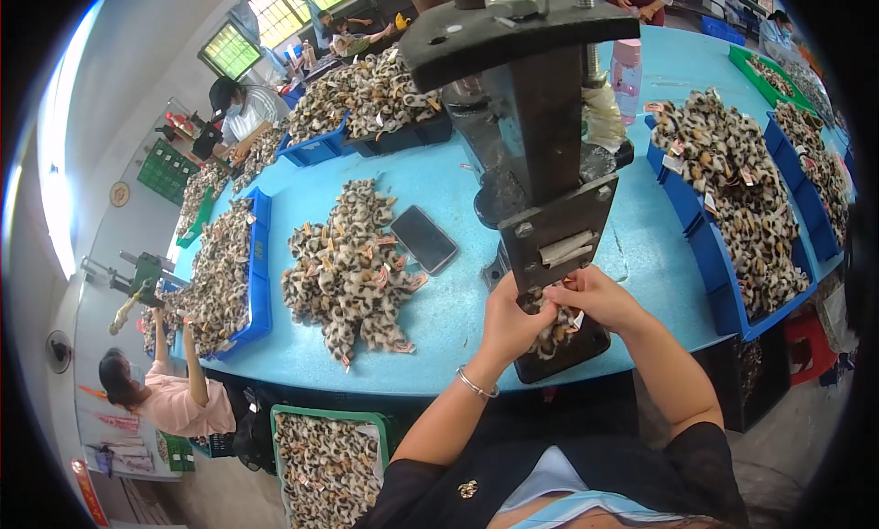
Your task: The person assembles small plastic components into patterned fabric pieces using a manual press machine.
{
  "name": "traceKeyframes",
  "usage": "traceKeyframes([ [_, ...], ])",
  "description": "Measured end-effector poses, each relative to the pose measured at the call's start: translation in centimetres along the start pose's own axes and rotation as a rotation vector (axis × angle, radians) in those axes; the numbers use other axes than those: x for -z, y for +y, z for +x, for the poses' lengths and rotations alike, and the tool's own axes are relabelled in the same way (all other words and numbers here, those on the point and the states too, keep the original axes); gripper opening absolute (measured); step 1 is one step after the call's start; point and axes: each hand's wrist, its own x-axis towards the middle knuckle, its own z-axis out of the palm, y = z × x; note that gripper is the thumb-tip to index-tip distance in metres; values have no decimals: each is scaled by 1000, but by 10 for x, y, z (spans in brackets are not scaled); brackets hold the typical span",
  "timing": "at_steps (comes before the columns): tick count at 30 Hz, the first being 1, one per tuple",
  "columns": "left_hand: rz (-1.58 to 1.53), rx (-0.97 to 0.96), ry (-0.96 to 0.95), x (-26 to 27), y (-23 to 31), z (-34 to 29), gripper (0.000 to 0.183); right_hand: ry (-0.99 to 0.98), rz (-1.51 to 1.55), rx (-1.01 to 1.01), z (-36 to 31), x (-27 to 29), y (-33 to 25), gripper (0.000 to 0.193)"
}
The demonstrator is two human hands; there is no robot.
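A small spotted plush piece (547,342), white, black and tan with a pale tag, is between my two hands under the black metal hand press (558,232). My left hand (510,320) closes on its left side, with a bracelet at the wrist. From the right, my right hand (600,297) pinches the upper part, thumb pointing left. My fingertips sit at the press's lower plate and are partly hidden. On the blue table (462,323), left of the press, lies a loose pile of the same plush pieces (352,264).
A dark phone (424,239) lies beside the pile. Blue bins (262,264) of plush pieces stand left, at the back and right (753,328). A green crate (385,428) is below the table's front edge. A pink bottle (626,80) stands behind the press. Other people work around the table.
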Motion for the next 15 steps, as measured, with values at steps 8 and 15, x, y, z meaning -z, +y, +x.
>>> traceKeyframes([
  [8,-31,-147,70,-2,-23,7,29,303,1,249,1,18,-9,39],
  [15,248,-36,37,1,5,3,51,292,124,615,52,35,-233,38],
])
